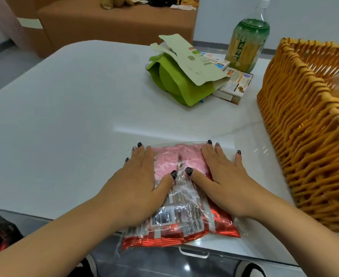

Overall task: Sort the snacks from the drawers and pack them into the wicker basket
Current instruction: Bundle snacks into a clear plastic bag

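— Two hands on one item. The left hand [139, 182] and the right hand [222, 176] both lie flat, fingers straight and spread, pressing down on a clear-wrapped snack pack [181, 206] with pink and red packets inside.

— Position of the pack?

— At the near edge of the white table [74, 108], its red end overhanging the edge slightly above a drawer handle [193, 252]. Neither hand curls round it; palms rest on top, thumbs nearly meeting at its middle.

— And the wicker basket [304, 136]?

— On the table just right of the right hand, apart from the pack. Something yellow shows inside it; I cannot tell what.

— Other items?

— Farther back: a green pouch [174, 82] under an opened carton flap [190, 60], small boxes [234, 86] beside it, and a green-labelled bottle [246, 41] standing upright behind them.
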Demonstrator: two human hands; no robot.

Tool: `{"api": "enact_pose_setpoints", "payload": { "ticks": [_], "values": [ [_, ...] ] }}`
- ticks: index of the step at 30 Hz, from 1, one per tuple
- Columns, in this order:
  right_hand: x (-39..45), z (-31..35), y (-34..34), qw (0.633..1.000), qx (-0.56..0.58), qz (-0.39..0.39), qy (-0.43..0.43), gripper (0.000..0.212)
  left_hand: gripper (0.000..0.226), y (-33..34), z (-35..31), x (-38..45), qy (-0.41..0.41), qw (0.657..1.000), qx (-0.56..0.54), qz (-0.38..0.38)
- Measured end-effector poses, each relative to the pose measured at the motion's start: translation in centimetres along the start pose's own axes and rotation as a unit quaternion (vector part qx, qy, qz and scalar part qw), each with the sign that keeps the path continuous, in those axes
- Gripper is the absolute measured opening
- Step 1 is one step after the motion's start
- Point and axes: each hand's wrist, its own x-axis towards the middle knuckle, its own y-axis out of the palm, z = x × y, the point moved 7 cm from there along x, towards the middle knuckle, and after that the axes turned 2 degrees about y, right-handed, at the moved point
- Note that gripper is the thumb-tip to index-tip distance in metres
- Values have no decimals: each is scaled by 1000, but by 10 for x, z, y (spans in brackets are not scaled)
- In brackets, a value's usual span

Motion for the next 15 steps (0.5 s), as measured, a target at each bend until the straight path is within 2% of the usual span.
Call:
{"api": "enact_pose_setpoints", "payload": {
  "ticks": [7,12,15],
  "values": [
    [4,-1,5,999,21,32,-3,85,81,2,6,3,-4,997,32,73],
    [4,-3,-1,996,76,43,-15,78,89,4,12,9,-41,997,35,62],
    [-1,-2,-26,978,198,-54,-30,69,87,-15,16,4,-44,998,-23,24]
  ]
}}
